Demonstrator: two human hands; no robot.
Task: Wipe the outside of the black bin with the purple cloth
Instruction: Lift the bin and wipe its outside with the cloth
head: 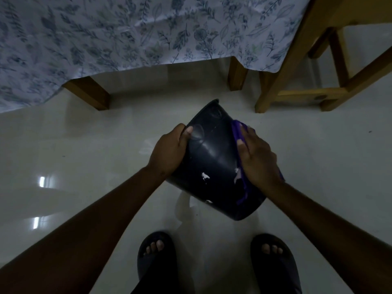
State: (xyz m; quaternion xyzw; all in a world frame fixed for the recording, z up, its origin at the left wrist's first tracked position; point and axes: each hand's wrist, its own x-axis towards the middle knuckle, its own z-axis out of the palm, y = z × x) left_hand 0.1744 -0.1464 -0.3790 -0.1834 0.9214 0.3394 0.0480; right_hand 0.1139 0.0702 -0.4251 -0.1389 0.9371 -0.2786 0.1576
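The black bin (pixel 214 160) is held tilted above the pale floor, its base pointing away from me and its wider end toward my feet. A few white marks show on its dark side. My left hand (pixel 168 150) grips the bin's left side, thumb on the surface. My right hand (pixel 257 159) lies flat on the bin's right side, pressing the purple cloth (pixel 236 132) against it. The cloth shows as a strip along the hand's inner edge and hangs down toward the bin's wider end; most of it is hidden under the hand.
A table with a floral tablecloth (pixel 131 32) hanging over wooden legs (pixel 91 94) stands ahead. A wooden chair or stool frame (pixel 301 96) is at the upper right. My feet in dark slippers (pixel 157 257) stand on the glossy tiled floor (pixel 84 149).
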